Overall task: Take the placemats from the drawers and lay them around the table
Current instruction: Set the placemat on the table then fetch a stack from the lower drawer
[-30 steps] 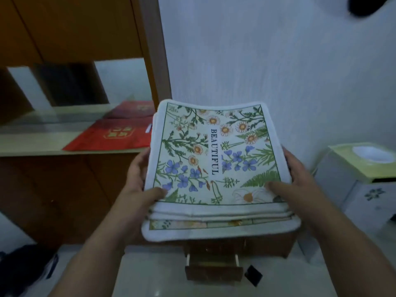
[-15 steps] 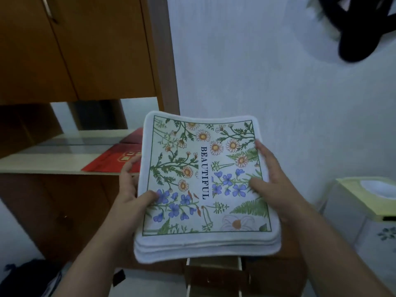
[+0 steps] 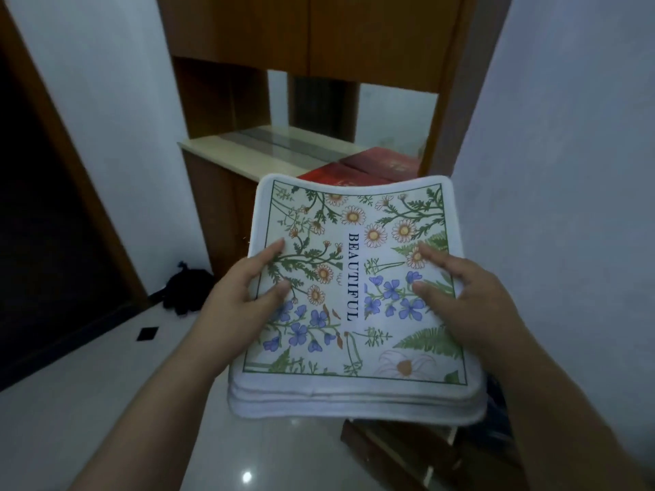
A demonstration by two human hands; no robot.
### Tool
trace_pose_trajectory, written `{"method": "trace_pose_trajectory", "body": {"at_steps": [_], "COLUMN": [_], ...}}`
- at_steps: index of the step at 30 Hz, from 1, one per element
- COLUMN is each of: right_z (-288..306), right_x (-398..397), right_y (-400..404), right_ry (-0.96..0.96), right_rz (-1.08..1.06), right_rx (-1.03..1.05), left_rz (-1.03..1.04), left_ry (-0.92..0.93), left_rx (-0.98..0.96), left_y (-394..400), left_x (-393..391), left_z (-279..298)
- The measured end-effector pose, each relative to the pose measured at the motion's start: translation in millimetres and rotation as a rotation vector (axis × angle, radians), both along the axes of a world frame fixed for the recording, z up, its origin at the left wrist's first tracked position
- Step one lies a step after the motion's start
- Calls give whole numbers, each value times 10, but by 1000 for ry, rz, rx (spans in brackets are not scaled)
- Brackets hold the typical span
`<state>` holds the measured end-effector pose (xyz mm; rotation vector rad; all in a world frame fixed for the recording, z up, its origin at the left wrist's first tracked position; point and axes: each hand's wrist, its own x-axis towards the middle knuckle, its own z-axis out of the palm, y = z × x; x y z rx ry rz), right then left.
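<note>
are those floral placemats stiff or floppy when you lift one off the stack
Probably floppy: the top placemat sags along its far edge between the left hand and right hand. Likely soft and not slippery, given the thick fabric-like white edges.

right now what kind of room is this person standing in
Probably a home hallway or dining corner: a built-in wooden cabinet with a mirrored niche, a glossy tiled floor, and a dark doorway. Both hands hold a stack of placemats.

White placemats [image 3: 354,395] printed with daisies, blue flowers, green ferns; red packets [image 3: 382,164] on the brown wooden cabinet [image 3: 219,193].
</note>
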<state>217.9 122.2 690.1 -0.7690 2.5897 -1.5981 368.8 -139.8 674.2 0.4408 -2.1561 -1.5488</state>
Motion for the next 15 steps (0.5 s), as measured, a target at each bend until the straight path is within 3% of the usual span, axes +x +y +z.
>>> {"method": "trace_pose_trajectory", "body": {"at_steps": [10,15], "right_z": [-16,5], "right_x": [124,297], "right_y": [-1995,-3027], "right_ry": [1,-32], "right_rz": [283,393], "right_rx": [-4,-47], "left_rz": [292,413], "left_ry": [0,-18], "left_rx": [36,-67], "left_y": [-1511,-2301], "left_x": [812,1186], "left_z": [-11,80]}}
